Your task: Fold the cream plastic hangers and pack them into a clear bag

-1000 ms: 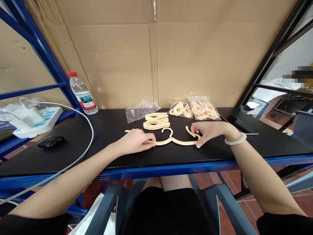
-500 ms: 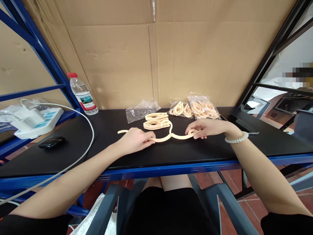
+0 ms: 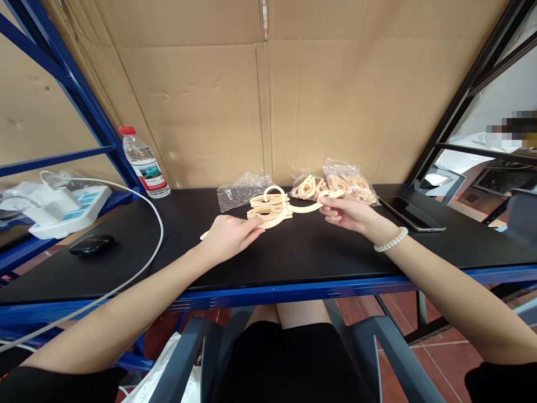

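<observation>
Between my hands is a cream-coloured curved piece (image 3: 308, 209), thin and smooth, with a hooked arm rising from its middle and a rounded loop at its right end. My left hand (image 3: 234, 234) is closed, pinching its left part between thumb and fingers; a short tip sticks out left of the hand. Closed as well, my right hand (image 3: 348, 214) grips the loop at the other end. Just behind the hooked arm lies a stack of similar cream pieces (image 3: 260, 202), partly covered by the held one. What the pieces are made of I cannot tell.
Behind the stack lies a crumpled clear bag (image 3: 235, 196). To its right are bags of cream pieces (image 3: 356, 187) and a dark tablet (image 3: 411, 214). A water bottle (image 3: 146, 168), a black mouse-like object (image 3: 91, 244) and a white cable (image 3: 157, 246) are on the left.
Both hands have lifted and tilted the cream piece. Its right end has risen, the hooked arm now curls to the left, and my right hand has turned with it.
</observation>
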Tool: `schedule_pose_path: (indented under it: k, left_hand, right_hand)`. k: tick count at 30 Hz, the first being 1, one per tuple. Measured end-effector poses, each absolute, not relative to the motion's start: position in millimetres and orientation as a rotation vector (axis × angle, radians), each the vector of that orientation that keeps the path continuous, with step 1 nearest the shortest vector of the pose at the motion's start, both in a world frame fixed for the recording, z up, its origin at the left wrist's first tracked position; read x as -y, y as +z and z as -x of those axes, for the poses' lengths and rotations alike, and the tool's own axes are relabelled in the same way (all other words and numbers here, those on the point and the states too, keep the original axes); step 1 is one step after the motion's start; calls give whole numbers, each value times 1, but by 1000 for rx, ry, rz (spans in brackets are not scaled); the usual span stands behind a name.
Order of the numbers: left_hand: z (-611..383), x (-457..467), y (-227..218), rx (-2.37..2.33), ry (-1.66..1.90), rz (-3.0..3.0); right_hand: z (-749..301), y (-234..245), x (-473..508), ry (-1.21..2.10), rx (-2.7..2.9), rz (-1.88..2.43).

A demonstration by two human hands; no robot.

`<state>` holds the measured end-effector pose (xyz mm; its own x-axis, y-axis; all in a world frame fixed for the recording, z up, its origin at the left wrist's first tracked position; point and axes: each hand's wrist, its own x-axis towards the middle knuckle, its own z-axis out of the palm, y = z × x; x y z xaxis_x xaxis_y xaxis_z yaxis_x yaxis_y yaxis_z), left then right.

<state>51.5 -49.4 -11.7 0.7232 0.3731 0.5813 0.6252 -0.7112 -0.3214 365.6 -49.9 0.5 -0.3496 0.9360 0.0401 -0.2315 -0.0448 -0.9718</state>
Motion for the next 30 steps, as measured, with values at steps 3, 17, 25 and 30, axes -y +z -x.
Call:
schedule_pose_path:
  k: [3,17,25,30]
  left_hand:
    - [-52,49,-13,722,-696,2386]
    - [-67,57,-16,593,-822,2279]
    - [-67,61,-15,680,-991,2526]
    - [-70,57,-12,1216,-1827,3042]
  right_hand:
    - [-351,-9,51,1638,1234,820]
    - [-317,-22,72,1678,1355,757]
    - [-317,-18,76,1666,1348,726]
    - [-319,-20,73,1625,1286,728]
